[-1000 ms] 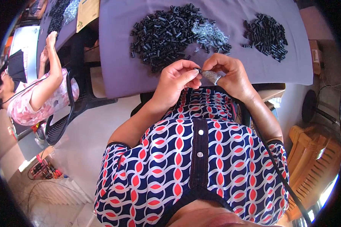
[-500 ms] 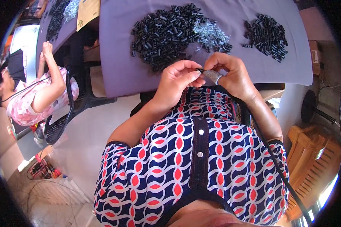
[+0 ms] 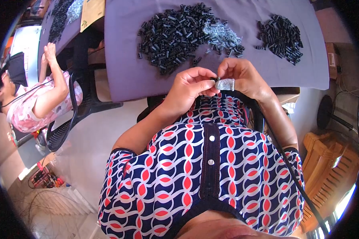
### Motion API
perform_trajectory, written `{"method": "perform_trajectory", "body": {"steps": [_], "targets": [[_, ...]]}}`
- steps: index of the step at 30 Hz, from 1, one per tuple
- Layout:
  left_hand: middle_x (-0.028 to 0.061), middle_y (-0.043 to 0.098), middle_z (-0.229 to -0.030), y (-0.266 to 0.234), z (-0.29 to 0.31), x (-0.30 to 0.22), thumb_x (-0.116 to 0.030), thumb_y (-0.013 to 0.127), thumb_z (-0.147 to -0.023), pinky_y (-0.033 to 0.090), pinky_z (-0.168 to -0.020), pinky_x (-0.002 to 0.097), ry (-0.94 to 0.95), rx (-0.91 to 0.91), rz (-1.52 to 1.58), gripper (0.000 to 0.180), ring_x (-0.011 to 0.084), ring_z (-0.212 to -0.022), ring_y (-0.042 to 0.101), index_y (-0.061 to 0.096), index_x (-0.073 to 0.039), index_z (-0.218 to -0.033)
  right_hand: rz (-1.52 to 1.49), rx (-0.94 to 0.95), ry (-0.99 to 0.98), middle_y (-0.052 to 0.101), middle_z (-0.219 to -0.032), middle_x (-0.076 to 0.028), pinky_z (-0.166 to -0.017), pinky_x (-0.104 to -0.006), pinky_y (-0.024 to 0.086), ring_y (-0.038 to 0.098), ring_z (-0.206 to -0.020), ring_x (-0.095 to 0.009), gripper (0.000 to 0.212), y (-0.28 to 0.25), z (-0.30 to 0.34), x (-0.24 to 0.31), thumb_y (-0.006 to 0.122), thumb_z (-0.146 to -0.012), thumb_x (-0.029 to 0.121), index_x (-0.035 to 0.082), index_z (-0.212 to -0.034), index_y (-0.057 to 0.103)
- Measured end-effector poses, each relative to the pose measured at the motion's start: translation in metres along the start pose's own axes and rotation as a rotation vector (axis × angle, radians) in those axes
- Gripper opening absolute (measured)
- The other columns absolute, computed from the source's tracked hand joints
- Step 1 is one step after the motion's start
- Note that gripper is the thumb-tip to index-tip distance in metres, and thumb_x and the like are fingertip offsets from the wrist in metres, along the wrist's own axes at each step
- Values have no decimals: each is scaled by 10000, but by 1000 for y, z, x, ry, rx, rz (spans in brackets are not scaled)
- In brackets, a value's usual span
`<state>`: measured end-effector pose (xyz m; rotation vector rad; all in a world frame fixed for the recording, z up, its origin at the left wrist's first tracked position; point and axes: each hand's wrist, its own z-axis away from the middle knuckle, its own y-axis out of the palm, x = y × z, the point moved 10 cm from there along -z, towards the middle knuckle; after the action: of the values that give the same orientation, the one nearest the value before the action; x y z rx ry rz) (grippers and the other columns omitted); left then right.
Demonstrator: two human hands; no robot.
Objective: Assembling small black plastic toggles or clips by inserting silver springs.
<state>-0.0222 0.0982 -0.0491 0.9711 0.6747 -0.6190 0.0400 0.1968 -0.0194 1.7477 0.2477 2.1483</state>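
Note:
In front of my body, at the table's near edge, my two hands meet fingertip to fingertip. My left hand (image 3: 189,87) pinches a small black plastic piece (image 3: 214,79), mostly covered by the fingers. Against it, the index finger and thumb of my right hand (image 3: 247,79) close on something too small to make out. A silvery-grey wrap (image 3: 226,84) covers the right thumb. Beyond the hands lies a large heap of short black plastic pieces (image 3: 171,40). Small shiny, silvery-clear parts (image 3: 222,35) lie against its right side.
A smaller heap of black pieces (image 3: 281,40) lies at the right of the purple-grey tablecloth (image 3: 251,16). To the left, another person (image 3: 40,95) sits on a black chair (image 3: 77,107) at another table. A wooden chair (image 3: 329,179) stands at my right.
My right thumb has turned so its wrap lies more sideways, and its fingertips have moved closer to the left ones. Both hands shifted slightly; the heaps look the same.

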Motion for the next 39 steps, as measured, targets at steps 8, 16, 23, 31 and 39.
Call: {"method": "perform_trajectory", "body": {"steps": [8,16,23,31,39], "targets": [[132,728,-1030,-4,-3,-5,-45,618,-972,592,-832,329,60,-7,130,205,222,-902,728,647,-4,-1171,50,-80,-6,695,-973,-41,-828,-247,523,653,-906,-96,211,-9,5,10,646,-872,-56,-35,-1081,640],[134,726,-1042,-6,-4,-3,-44,621,-969,594,-836,339,76,-1,140,219,232,-912,732,645,0,-1182,222,-186,-205,662,-983,-26,-835,-257,521,641,-919,-97,247,-1,7,30,629,-857,-104,-20,-1089,645],[129,728,-1025,-6,-3,-3,-42,620,-968,590,-837,330,64,-23,118,217,237,-914,734,646,1,-1179,374,-207,-246,643,-934,-12,-801,-254,521,629,-892,-89,163,-1,8,34,694,-844,-78,-3,-977,636],[127,727,-1018,-6,-4,-4,-30,628,-960,588,-837,339,71,-23,104,208,244,-920,731,655,0,-1165,338,-230,-240,644,-923,-10,-787,-251,514,629,-882,-94,134,-4,8,33,706,-836,-69,-3,-936,644],[131,729,-1020,-8,-4,-4,-23,634,-956,583,-848,339,119,-18,151,190,244,-926,728,674,-9,-1142,425,-251,-259,656,-946,-19,-787,-253,509,639,-905,-110,226,-1,10,37,691,-828,-93,5,-1032,687]]}}
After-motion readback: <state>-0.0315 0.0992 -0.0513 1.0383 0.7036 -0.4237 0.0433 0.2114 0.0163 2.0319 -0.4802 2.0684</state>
